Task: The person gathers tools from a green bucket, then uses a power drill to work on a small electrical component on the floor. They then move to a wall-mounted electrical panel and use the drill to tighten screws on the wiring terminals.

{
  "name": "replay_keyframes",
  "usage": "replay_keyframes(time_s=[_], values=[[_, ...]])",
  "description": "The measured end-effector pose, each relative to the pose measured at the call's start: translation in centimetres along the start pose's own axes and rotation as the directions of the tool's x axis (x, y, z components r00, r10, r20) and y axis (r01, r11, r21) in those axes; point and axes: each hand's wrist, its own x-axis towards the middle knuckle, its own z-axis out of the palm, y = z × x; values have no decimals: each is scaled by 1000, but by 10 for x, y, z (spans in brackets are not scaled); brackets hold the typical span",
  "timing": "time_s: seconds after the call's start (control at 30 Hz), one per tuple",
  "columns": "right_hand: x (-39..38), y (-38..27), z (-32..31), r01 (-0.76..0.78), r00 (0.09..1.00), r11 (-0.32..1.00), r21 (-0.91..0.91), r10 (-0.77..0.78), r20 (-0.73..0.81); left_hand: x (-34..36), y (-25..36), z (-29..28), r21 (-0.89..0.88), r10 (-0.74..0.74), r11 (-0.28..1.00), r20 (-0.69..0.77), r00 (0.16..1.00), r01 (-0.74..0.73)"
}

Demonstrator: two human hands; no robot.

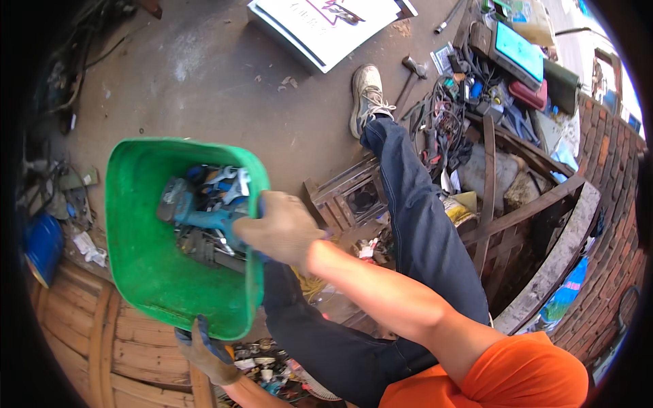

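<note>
A green plastic bin [146, 272] is tilted, so its mouth faces me. Inside it lie a blue cordless power tool [204, 219] and several metal hand tools [228, 182]. My right hand [282, 228], in a tan work glove, is closed over the bin's right rim, its thumb side close to the blue tool's end. At the near bottom corner, my left hand [211, 357] grips the bin's rim in a tan and dark glove; some of its fingers are hidden behind the wall.
A white box [309, 41] stands on the floor ahead. A hammer [410, 81] lies right of my shoe [368, 98]. Cables and tools [442, 126] pile up at right, near wooden bars [490, 197] and a brick wall [605, 211]. Wooden planks [146, 347] lie at lower left.
</note>
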Motion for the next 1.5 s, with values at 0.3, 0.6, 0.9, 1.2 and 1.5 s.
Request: replay_keyframes(time_s=[0.3,0.6,0.9,1.2,1.5], values=[[-128,-2,-304,186,916,710,679,124,-381,52,335,79,-484,-241,782,346,907,392],[-40,-26,-583,583,612,720,377,-83,-787,225,585,270,-633,277,764,498,822,126],[272,26,-757,306,789,727,614,168,-591,372,617,551,-336,69,939,376,924,66],[367,28,-754,170,787,959,226,6,-617,360,603,551,-67,208,977,505,838,-202],[100,101,-539,48,990,768,638,47,-131,121,403,207,342,-413,908,649,639,240]])
